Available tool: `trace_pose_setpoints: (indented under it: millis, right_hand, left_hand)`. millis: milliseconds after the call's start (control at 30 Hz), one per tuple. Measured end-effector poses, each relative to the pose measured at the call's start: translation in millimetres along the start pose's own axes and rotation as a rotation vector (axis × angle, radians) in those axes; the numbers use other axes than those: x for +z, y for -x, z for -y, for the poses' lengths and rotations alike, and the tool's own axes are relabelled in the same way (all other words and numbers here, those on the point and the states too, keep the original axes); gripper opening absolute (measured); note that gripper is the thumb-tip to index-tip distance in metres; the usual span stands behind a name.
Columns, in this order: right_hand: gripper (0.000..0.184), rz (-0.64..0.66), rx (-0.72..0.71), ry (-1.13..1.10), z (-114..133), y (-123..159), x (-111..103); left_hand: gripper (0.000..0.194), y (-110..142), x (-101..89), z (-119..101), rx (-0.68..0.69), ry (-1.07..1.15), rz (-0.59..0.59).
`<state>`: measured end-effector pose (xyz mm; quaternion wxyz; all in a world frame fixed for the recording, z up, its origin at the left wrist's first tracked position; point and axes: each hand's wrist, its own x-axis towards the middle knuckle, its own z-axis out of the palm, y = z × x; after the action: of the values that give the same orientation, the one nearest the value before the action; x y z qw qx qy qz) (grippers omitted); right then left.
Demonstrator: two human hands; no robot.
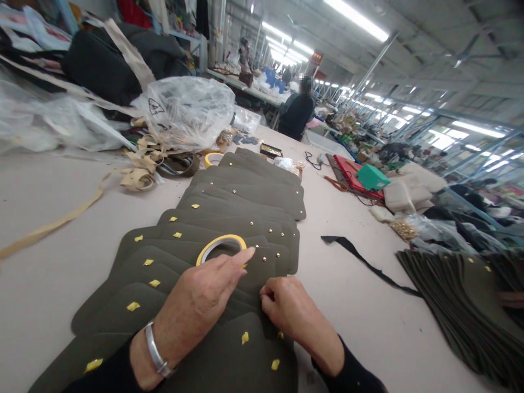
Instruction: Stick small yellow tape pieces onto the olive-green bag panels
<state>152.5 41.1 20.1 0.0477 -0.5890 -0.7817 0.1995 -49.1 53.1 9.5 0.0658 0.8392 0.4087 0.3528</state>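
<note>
Overlapping dark olive panels (196,305) run up the table in a long row. Small yellow tape pieces (148,262) are stuck on the nearer ones, and small shiny metal studs (271,231) show on the farther ones. My left hand (200,295), with a silver bangle at the wrist, is closed on a roll of yellow tape (224,239) above the panels. Lower and to the right, my right hand (289,305) is closed in a pinch at the panels' right edge. Whatever its fingertips hold is hidden.
At the right lies a fanned stack of olive panels (446,289), with a black strip (368,267) beside it. Plastic bags (188,109) and beige webbing (141,172) crowd the left. A green box (372,177) rests on a red item. A person (297,112) is farther back.
</note>
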Motion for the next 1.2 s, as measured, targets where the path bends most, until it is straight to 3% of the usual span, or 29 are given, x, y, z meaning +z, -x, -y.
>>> trace_pose_setpoints:
  millis: [167,233,400,600,800,933,1100,1200]
  right_hand:
    - [0.02,-0.257,-0.002,-0.437,-13.1,4.3,-12.6]
    - [0.017,-0.358,-0.108,-0.495,-10.1,6.3,-14.7]
    - [0.018,-0.435,-0.441,-0.419,5.8,6.0,-8.1]
    - [0.015,-0.475,-0.494,-0.298,1.8,-1.3,3.1]
    - [0.015,-0.595,-0.52,-0.193,2.6,-4.0,0.5]
    - [0.014,-0.601,-0.378,-0.281,14.2,-5.3,-2.5]
    - [0.007,-0.413,0.107,-0.761,5.4,-16.9,-1.6]
    - [0.015,-0.269,0.262,-0.918,-17.4,-23.9,-1.3]
  left_hand:
    - [0.039,3.4,6.3,-4.0,-0.018,-0.009,0.036]
    - [0.038,3.6,7.7,-6.2,-0.023,0.014,0.034]
    - [0.036,2.3,9.3,-11.5,0.019,0.05,0.037]
    - [0.028,3.4,10.7,-12.7,0.04,0.082,0.061]
    - [0.018,-3.2,6.6,-12.4,-0.019,0.13,0.178]
    - [0.016,-6.4,4.5,-15.8,-0.053,0.097,0.111]
    - [0.012,-6.7,1.6,-23.3,0.047,0.12,-0.036]
    - [0.011,-3.1,6.0,-20.4,-0.006,0.034,0.048]
